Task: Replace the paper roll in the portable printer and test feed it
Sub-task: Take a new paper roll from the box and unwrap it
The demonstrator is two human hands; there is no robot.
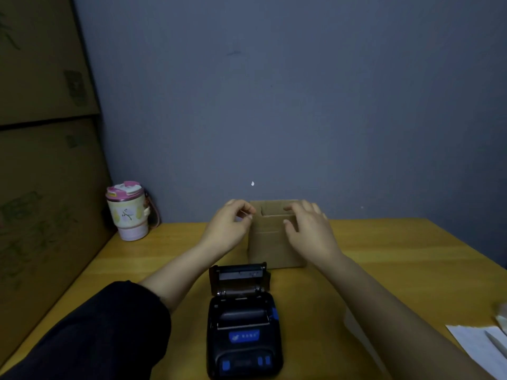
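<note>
Dim grey-blue wall fills the upper part of the frame, and below it a yellow wooden surface (384, 259) runs across the lower half. At lower centre lies the black portable printer (244, 338) with blue buttons, its lid (238, 275) swung open and standing up at the far end, the paper bay showing dark inside. Just behind the printer, at centre frame, stands a small brown cardboard box (274, 242), its top open. The left hand (227, 226) is at the box's upper left corner, grip pinched with fingertips drawn together, though whether it holds a flap or anything else cannot be told. The right hand (307, 229) rests against the box's upper right side, fingers spread loosely and thumb on the front face, grip open. A pink-lidded tumbler (129, 212) stands at the left by stacked large cartons (46, 160). White paper (480, 349) lies at the lower right edge.
</note>
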